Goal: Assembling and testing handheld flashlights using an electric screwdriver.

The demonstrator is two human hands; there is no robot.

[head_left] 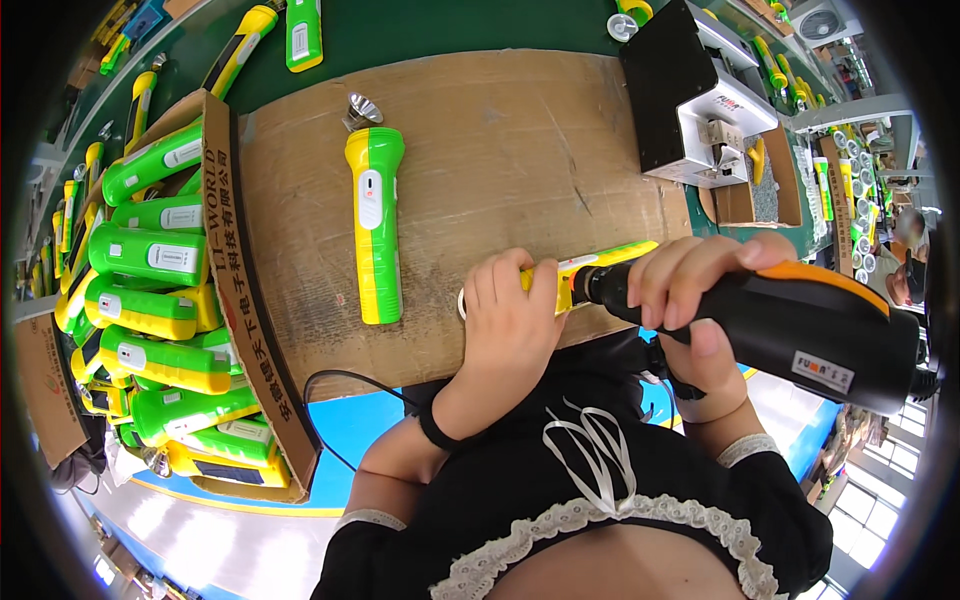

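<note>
My left hand (510,318) is closed around a yellow and green flashlight (615,256) lying at the near edge of the cardboard mat, and much of its body is behind my fingers. My right hand (705,300) grips a black electric screwdriver (790,325) with an orange lever, held nearly level. The tool's nose points left at the flashlight; whether its bit touches a screw is too small to tell. Beyond my left hand, a second green and yellow flashlight (377,225) lies on the mat, with a loose silvery reflector (363,110) at its head.
On the left, a cardboard box (250,300) holds several stacked flashlights. A black and white machine (690,100) stands at the far right, beside a small cardboard tray (785,190). The cardboard mat (480,150) covers part of the green table (420,35). A black cable (330,375) loops near my left forearm.
</note>
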